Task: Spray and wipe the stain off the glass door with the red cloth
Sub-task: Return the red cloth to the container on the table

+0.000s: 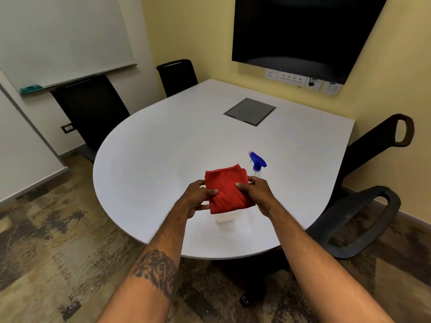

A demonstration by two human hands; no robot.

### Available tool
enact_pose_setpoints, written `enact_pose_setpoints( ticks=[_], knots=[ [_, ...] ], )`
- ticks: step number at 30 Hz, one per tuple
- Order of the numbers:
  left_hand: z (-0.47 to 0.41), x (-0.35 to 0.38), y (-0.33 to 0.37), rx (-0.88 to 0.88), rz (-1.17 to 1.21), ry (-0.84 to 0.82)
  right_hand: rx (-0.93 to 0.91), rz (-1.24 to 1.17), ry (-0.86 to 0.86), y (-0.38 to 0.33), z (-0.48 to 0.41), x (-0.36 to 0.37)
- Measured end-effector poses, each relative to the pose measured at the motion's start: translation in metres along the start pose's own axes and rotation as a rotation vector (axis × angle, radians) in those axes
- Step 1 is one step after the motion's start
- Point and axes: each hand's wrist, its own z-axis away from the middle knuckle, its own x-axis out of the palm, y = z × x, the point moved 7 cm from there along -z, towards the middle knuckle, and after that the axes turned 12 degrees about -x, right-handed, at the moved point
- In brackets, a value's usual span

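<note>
A folded red cloth is held above the near part of a white table. My left hand grips its left edge, thumb on top. My right hand grips its right edge. A spray bottle with a blue trigger head stands on the table just behind my right hand; its clear body is mostly hidden by the cloth and hand, with its base showing under the cloth. No glass door is in view.
Black office chairs stand around the table: two at the far left and one at the right. A grey cable hatch sits in the tabletop. A dark wall screen and a whiteboard hang on the walls.
</note>
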Motion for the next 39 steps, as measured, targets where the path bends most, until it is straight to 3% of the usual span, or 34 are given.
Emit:
enact_pose_setpoints(
  ticks=[10,21,28,39],
  knots=[
    [-0.068,0.004,0.002,-0.068,-0.014,0.144,0.011,0.279,-0.128,0.023,-0.069,0.007],
    [-0.155,0.023,-0.018,-0.150,-0.247,0.408,0.016,0.622,-0.264,0.090,-0.141,0.013],
    [-0.191,0.027,-0.043,-0.211,-0.382,0.475,0.073,0.710,-0.307,0.126,-0.161,0.022],
    [-0.207,0.013,-0.044,-0.258,-0.610,0.517,0.135,0.661,-0.344,0.148,-0.162,0.040]
  ],
)
